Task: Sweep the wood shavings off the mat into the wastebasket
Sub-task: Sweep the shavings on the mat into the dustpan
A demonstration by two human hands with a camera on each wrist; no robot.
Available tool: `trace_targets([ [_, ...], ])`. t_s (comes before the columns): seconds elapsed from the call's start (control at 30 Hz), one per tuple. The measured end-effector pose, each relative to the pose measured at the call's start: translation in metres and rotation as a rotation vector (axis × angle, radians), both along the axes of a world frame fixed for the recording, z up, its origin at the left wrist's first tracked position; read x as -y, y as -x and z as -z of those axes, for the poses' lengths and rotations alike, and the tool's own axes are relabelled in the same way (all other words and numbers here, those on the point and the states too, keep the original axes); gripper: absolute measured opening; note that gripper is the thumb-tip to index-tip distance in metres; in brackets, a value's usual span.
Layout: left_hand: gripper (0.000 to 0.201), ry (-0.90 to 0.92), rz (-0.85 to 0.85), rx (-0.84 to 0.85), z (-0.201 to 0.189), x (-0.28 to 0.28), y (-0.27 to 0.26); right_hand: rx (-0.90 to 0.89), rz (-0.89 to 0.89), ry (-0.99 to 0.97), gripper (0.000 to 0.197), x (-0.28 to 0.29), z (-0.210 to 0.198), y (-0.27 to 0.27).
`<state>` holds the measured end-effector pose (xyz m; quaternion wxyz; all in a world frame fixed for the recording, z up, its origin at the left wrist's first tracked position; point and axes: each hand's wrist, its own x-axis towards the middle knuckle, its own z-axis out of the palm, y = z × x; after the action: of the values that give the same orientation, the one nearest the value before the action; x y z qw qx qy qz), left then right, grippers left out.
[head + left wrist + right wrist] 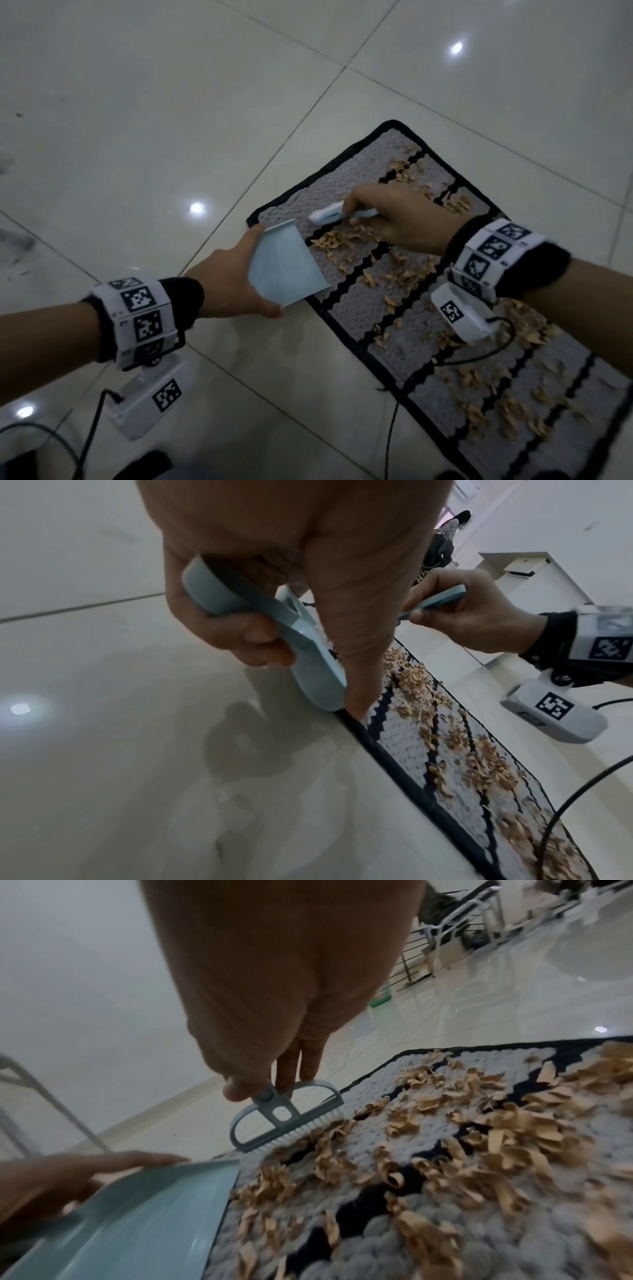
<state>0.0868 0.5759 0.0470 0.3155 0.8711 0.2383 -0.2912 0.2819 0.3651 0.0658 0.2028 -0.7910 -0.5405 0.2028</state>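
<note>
our left hand (236,277) grips the pale blue dustpan (286,262) at the mat (349,178) edge, mid-frame; our right hand (400,219) pinches the small brush (327,215), bristles down on the mat beside wood shavings (342,241) strewn toward lower right.

Wood shavings (404,274) across the mat (356,171) on the floor (137,120), dustpan (284,263) at its left edge, brush (329,215) beyond.
</note>
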Motion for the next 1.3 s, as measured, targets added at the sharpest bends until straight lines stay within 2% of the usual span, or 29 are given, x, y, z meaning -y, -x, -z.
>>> trace_targets([
  [0.07,0.137,0.010,0.009,-0.003,0.000,0.004,-0.001,-0.027,-0.030,0.024,0.017,0.009,0.000,0.006],
  [0.17,0.137,0.017,0.041,-0.011,0.000,0.010,-0.004,-0.095,0.045,-0.023,0.018,0.026,-0.004,0.009],
  [0.3,0.137,-0.016,0.096,-0.075,-0.004,0.017,-0.008,-0.066,0.288,-0.167,0.007,0.033,-0.014,-0.010],
  [0.43,0.134,-0.066,0.144,-0.102,-0.013,0.018,-0.019,-0.010,0.523,-0.297,0.010,0.028,-0.005,-0.039],
  [0.57,0.133,-0.093,0.147,-0.095,-0.010,0.023,-0.027,0.058,0.676,-0.303,0.023,0.027,0.012,-0.059],
  [0.6,0.133,-0.045,0.137,-0.082,-0.001,0.032,-0.022,0.087,0.660,-0.218,0.025,0.032,0.017,-0.056],
  [0.7,0.133,-0.023,0.081,-0.050,0.010,0.029,-0.021,0.051,0.654,-0.108,0.027,0.026,0.027,-0.058],
  [0.77,0.135,-0.019,0.064,-0.028,0.011,0.023,-0.017,0.075,0.587,-0.043,0.027,0.017,0.033,-0.046],
  [0.9,0.137,0.010,0.047,-0.006,0.010,0.016,-0.016,0.106,0.456,-0.165,0.026,0.010,0.029,-0.006],
  [0.97,0.137,0.011,0.054,-0.009,0.009,0.016,-0.017,0.113,0.391,-0.176,0.019,0.014,0.037,0.019],
  [1.1,0.136,0.018,0.054,-0.019,0.009,0.016,-0.017,0.078,0.299,-0.157,0.021,0.023,0.037,0.049],
  [1.17,0.135,0.025,0.051,-0.016,0.007,0.016,-0.016,0.016,0.382,-0.237,0.022,0.022,0.024,0.044],
  [1.3,0.127,0.038,0.021,0.032,0.004,0.018,-0.017,-0.061,0.706,-0.323,0.023,0.020,0.010,-0.007],
])
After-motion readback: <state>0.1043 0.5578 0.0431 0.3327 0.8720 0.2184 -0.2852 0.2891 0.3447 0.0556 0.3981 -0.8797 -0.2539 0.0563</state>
